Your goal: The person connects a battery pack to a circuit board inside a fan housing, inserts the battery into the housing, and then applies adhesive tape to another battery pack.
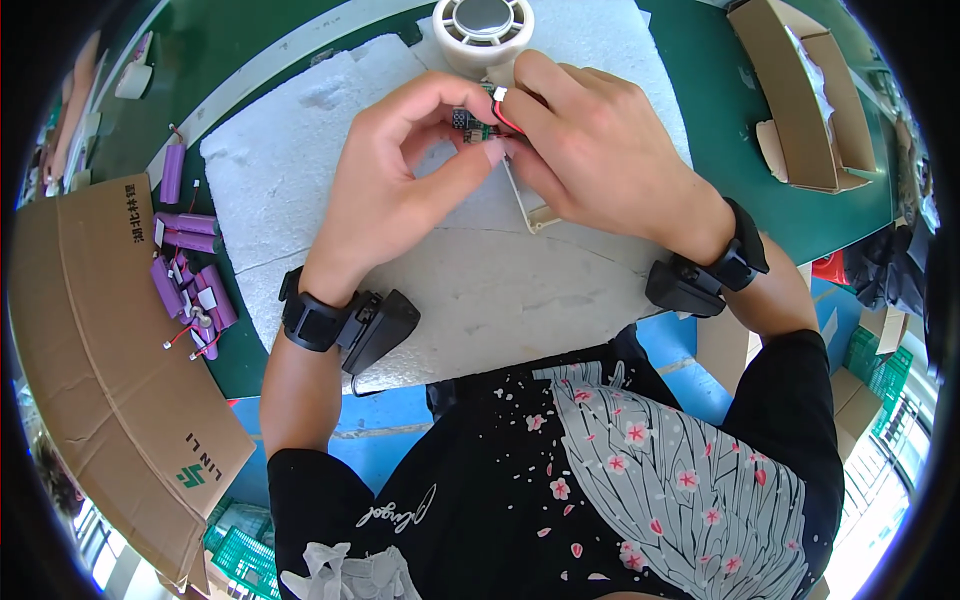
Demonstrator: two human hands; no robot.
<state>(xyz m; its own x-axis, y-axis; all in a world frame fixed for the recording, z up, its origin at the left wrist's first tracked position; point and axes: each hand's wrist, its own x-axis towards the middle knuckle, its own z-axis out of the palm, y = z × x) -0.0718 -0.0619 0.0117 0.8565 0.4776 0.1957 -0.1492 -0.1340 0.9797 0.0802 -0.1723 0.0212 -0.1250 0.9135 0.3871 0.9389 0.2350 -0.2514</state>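
Note:
At the top middle of the foam sheet, both my hands meet over a white handheld fan [483,58] with a round slotted head. My left hand [395,185] is closed, its thumb and index finger pinching around a small green circuit board [478,131] with dark parts on it. My right hand [610,145] has its fingers curled together at a red and black wire lead [507,118] with a white plug. Below the right fingers shows the fan's open cream handle shell [532,207]. My fingers hide most of the board and shell.
A white foam sheet [450,290] covers the green table [725,120]. Several purple battery cells [185,235] with leads lie at the left, beside a large cardboard box [110,370]. A smaller open carton [815,110] stands at the far right. Another person's arm [75,110] shows far left.

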